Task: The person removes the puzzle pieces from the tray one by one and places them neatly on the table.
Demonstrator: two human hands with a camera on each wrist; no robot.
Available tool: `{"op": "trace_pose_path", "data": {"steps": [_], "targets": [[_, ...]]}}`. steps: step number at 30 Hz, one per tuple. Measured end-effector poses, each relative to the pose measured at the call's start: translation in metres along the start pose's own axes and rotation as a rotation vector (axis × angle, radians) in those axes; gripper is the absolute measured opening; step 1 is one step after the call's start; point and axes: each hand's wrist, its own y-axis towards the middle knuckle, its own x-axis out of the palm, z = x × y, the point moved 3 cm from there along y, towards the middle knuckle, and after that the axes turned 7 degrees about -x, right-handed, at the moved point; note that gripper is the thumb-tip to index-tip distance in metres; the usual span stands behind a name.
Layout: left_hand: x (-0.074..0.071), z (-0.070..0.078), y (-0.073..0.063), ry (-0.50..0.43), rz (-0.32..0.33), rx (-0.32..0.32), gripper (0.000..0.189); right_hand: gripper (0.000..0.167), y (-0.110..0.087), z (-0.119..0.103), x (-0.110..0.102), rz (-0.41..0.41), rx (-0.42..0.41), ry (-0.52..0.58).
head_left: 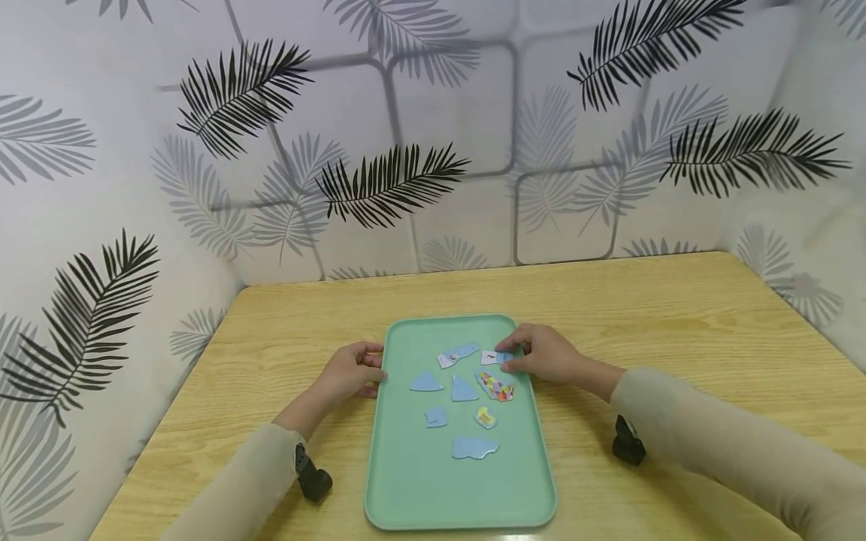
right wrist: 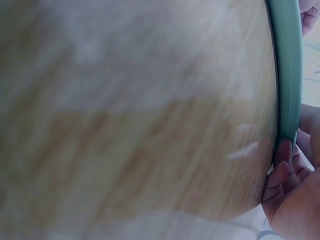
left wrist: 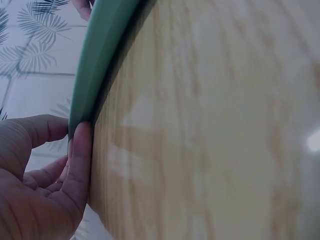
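Note:
A mint-green tray (head_left: 419,481) lies on the wooden table, bearing several flat, irregular picture pieces. My left hand (head_left: 346,373) grips its left rim, thumb on top; in the left wrist view the fingers (left wrist: 77,165) pinch the edge. Across from it, my right hand (head_left: 544,353) holds the right rim, its thumb and forefinger reaching over beside a white-and-blue piece (head_left: 490,358). Curled fingers (right wrist: 285,150) sit against the tray's edge in the right wrist view. Among the other pieces are a multicoloured one (head_left: 496,387), a yellow-patterned one (head_left: 485,418) and a wide light-blue one (head_left: 475,448).
The wooden table (head_left: 643,315) extends to both sides of the tray. Behind it rises a pale wall (head_left: 460,218) printed with black and grey leaves. A black device (head_left: 313,475) is on the left wrist, and another (head_left: 628,443) on the right.

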Motion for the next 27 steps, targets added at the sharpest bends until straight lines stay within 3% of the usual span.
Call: {"op": "trace_pose_path", "data": {"steps": [27], "targets": [[-0.0004,0.0013,-0.0007,0.003,-0.02,0.018,0.053,0.024,-0.0002,-0.0013,-0.0034,0.007,-0.008,0.038]]}}
